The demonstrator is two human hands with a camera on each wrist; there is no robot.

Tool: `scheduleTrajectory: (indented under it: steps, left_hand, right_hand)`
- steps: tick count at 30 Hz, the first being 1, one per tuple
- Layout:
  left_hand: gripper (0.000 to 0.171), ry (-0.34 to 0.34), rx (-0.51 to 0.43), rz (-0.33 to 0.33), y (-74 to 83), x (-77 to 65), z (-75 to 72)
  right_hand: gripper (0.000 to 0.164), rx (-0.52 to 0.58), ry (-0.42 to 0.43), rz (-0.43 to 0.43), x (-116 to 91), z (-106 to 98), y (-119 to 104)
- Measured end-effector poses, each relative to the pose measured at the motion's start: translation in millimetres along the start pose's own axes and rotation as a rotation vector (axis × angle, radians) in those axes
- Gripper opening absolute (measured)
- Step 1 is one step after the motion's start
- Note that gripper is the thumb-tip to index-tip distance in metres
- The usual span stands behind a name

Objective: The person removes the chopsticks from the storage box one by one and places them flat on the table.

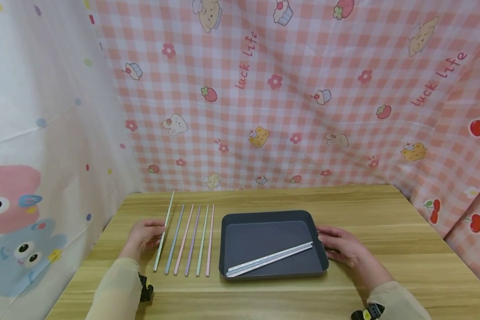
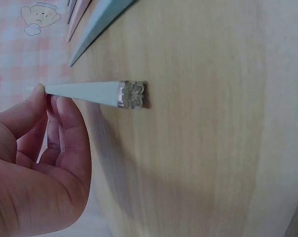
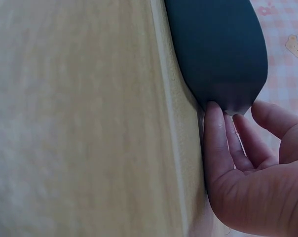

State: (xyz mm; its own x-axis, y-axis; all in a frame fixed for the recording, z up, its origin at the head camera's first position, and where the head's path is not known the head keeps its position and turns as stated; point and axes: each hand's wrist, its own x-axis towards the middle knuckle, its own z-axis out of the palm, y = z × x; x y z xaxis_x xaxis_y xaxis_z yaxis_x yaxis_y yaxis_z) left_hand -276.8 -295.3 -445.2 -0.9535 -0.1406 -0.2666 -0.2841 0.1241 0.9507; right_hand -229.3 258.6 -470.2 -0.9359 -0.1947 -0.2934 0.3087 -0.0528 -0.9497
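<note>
Head view: pinching a slim pale green stick (image 1: 159, 253) at eight o'clock with nearly closed fingers of the left hand (image 1: 145, 232), beside a row of slim pastel sticks (image 1: 193, 240) on the wood-grain tabletop (image 1: 260, 298); gripping a dark grey rectangular tray (image 1: 248, 240) at four o'clock with the right hand (image 1: 342, 246), slim silvery sticks (image 1: 270, 259) inside. Left wrist view: held with silvery patterned end toward three o'clock. Right wrist view: curving slightly parted fingers against the tray, toward twelve o'clock. Probably aligning with the row; next calls for setting parallel before loosening.

Apparently chopsticks (image 1: 270, 258) in dark tray (image 1: 260, 235)
</note>
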Motion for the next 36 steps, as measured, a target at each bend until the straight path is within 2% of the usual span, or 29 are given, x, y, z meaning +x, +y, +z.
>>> scheduleTrajectory:
  steps: [5,20,26,36]
  left_hand:
    - [0.015,0.014,0.020,-0.017,-0.7,1.3,1.5]
    - [0.021,0.036,0.090,-0.007,-7.3,6.6,3.0]
    - [0.022,0.049,0.094,-0.008,-7.2,3.8,4.1]
    - [0.022,0.096,0.256,0.025,-7.4,2.7,7.4]
  right_hand:
    - [0.052,0.007,-0.009,-0.006,-0.3,0.1,-0.1]
    - [0.048,0.010,-0.007,-0.003,-1.6,0.5,-0.9]
    - [0.047,0.018,-0.018,-0.011,-1.0,0.1,-0.2]
    - [0.038,0.038,-0.039,-0.025,-0.5,-1.0,0.9]
